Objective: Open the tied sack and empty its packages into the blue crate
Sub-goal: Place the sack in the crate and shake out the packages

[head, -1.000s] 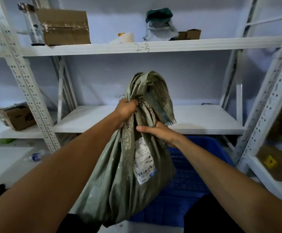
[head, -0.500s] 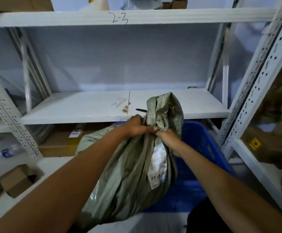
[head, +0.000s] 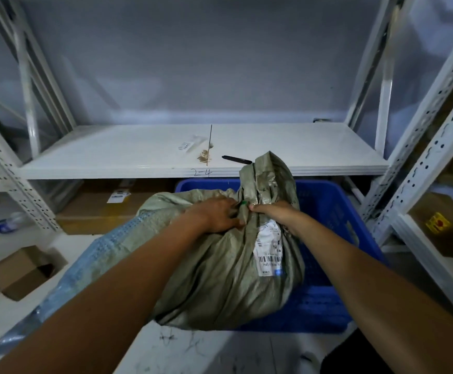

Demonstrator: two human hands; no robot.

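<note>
A grey-green woven sack (head: 220, 279) with a white barcode label (head: 269, 251) rests in the blue crate (head: 336, 211) and overhangs its left rim. Its gathered neck (head: 267, 179) stands up, cinched by a small green tie (head: 243, 203). My left hand (head: 214, 214) grips the sack at the tie from the left. My right hand (head: 271, 211) pinches the neck from the right, fingertips at the tie. The packages inside are hidden.
A white metal shelf (head: 139, 157) lies just behind the crate, with a black pen (head: 236, 159) on it. Shelf uprights (head: 419, 130) stand at right. Cardboard boxes (head: 98, 211) sit under the shelf and an open box (head: 25, 271) on the floor at left.
The sack has come down from chest height into the blue crate. Both hands have stayed on its neck and have closed in around the tie.
</note>
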